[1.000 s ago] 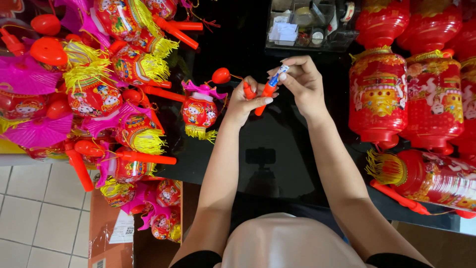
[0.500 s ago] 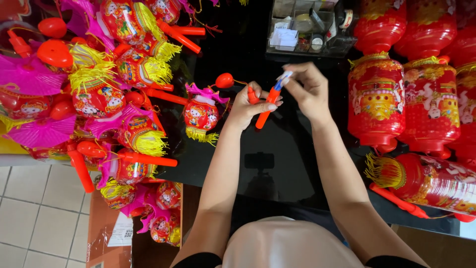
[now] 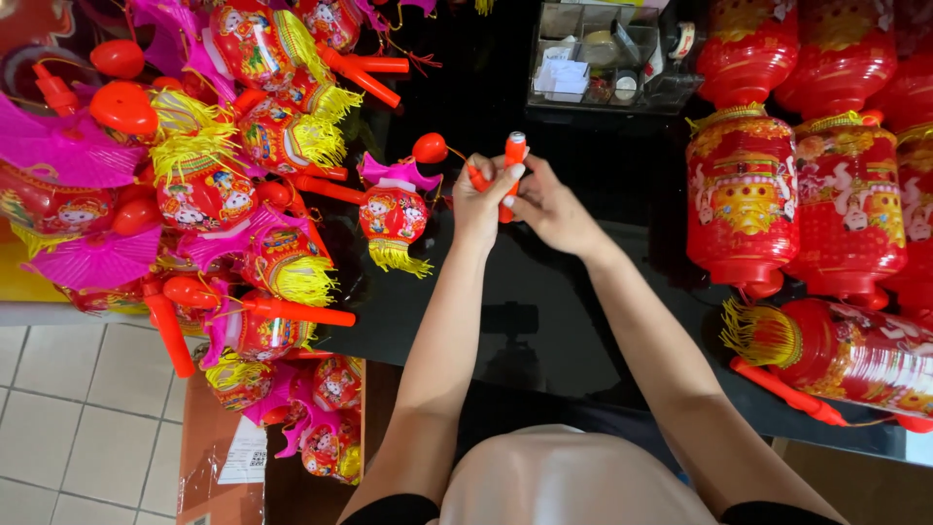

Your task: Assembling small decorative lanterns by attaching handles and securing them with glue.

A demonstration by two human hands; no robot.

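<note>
Near the centre top of the frame, my left hand [image 3: 478, 199] and right hand [image 3: 552, 206] meet over the glossy black table [image 3: 544, 321], fingers [image 3: 512, 180] closed around a smooth orange plastic lantern handle stick [image 3: 512, 165], upright with a pale tip. Just left of it lies a small red paper lantern with a yellow fringe [image 3: 394, 222]. A clear plastic compartment box [image 3: 607, 53] sits at upper centre; tall red cylindrical lanterns [image 3: 743, 199] stand right.

Orange handle [image 3: 512, 170] — now upright, earlier slanted.
</note>
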